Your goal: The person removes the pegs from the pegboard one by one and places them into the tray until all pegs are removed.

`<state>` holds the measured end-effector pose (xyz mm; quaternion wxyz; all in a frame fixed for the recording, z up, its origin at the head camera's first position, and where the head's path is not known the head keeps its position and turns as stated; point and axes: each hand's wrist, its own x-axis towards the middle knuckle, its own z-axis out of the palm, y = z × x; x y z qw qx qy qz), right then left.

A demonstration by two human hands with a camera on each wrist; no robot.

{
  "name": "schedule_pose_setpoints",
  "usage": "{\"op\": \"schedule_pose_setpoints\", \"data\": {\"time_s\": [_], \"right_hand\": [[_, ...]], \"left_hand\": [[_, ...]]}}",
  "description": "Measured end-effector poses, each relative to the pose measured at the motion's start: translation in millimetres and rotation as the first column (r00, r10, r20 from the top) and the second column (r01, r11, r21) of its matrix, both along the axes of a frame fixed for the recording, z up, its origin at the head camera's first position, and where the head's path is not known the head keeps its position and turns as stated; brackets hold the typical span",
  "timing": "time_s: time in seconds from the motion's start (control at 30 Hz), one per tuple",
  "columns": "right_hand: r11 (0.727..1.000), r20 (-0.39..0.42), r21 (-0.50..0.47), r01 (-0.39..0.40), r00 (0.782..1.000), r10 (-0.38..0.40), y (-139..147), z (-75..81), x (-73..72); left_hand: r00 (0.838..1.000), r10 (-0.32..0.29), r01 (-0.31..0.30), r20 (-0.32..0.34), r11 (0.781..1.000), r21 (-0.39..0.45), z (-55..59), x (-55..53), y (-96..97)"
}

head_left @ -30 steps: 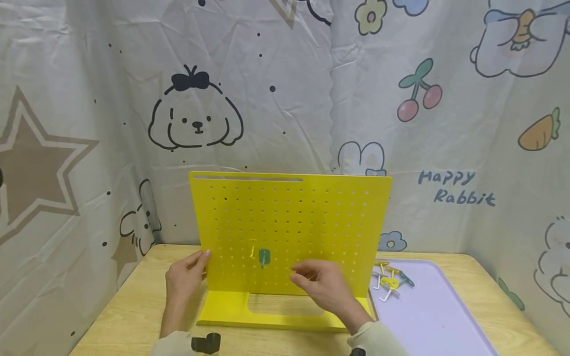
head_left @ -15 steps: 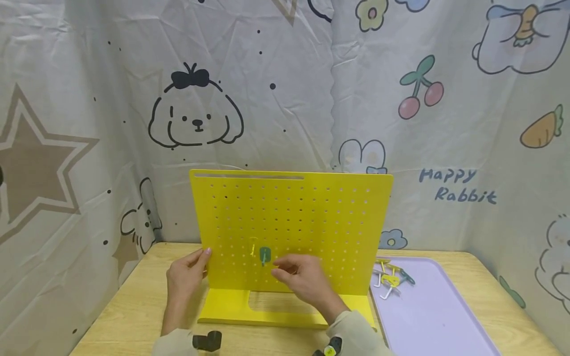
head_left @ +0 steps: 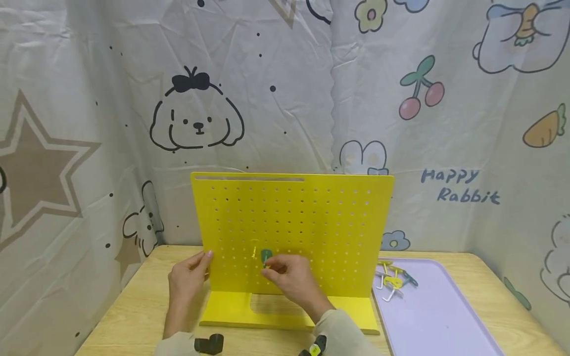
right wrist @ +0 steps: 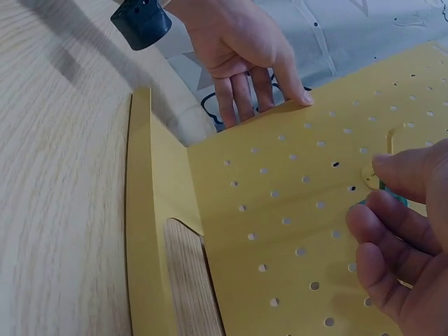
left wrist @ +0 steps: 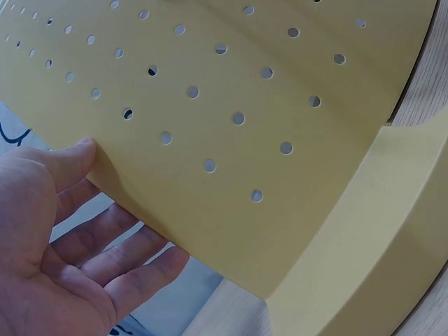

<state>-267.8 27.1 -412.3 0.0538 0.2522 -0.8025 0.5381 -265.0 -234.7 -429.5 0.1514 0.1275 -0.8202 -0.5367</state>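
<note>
A yellow pegboard (head_left: pixel 338 232) stands upright on its yellow base. My left hand (head_left: pixel 189 274) grips its left edge; in the left wrist view the thumb (left wrist: pixel 80 157) lies on the front face and the other fingers reach behind. Low on the board, left of centre, sits a green hook (head_left: pixel 266 254), and my right hand (head_left: pixel 291 279) pinches its prong between thumb and fingertips. Those fingers partly cover the green hook in the right wrist view. Just left of it a yellow hook (head_left: pixel 254 249) is mounted on the board.
A lilac tray (head_left: pixel 445 316) lies to the right of the board, with a small pile of yellow, green and white hooks (head_left: pixel 394 282) at its back left. Beneath is a wooden table (head_left: pixel 133 306). A printed curtain (head_left: pixel 285 99) hangs behind.
My right hand has moved left across the board's front, from apart from the green hook to its prong. The left hand keeps its place on the edge.
</note>
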Motion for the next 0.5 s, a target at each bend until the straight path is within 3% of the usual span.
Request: {"op": "schedule_pose_setpoints", "data": {"time_s": [0.5], "right_hand": [[0.999,-0.044,-0.021,0.039,0.998,-0.04,-5.1,-2.9,-1.1]], "left_hand": [[1.0,-0.009,0.009,-0.01,1.0,0.013,-0.6,-0.8,-0.9]]}}
